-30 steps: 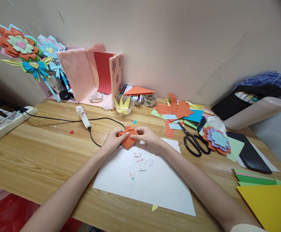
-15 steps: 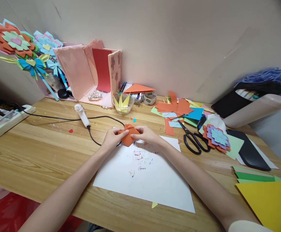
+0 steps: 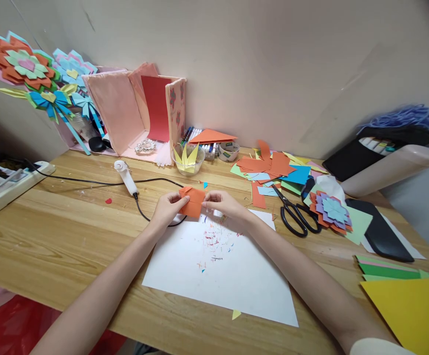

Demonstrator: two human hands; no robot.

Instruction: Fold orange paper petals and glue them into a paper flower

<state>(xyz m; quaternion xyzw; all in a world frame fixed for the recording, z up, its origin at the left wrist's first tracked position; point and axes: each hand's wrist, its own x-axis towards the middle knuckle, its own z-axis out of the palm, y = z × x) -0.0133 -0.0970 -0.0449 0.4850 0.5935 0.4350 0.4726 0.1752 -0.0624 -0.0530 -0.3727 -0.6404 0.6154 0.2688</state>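
Observation:
A small folded piece of orange paper [image 3: 192,206] is held up over the far edge of a white sheet [image 3: 214,291]. My left hand [image 3: 168,209] pinches its left side, thumb on the front. At the right edge of the paper, my right hand [image 3: 223,204] has its thumb and fingertips closed together on the rim. Pen marks and tiny paper scraps dot the sheet below. Left of the hands lies a white hand-held tool [image 3: 126,178] with a black cord, probably a glue gun.
Black scissors [image 3: 297,214] lie on the right, near a layered paper flower [image 3: 331,209] and coloured paper scraps [image 3: 269,165]. Behind the hands stand a clear bowl [image 3: 188,162] with yellow folded paper and a pink box [image 3: 113,106]. A power strip [image 3: 18,190] sits far left.
The orange paper has turned and shifted slightly left, now showing a squarer face. My right hand has slid from over the paper to its right edge.

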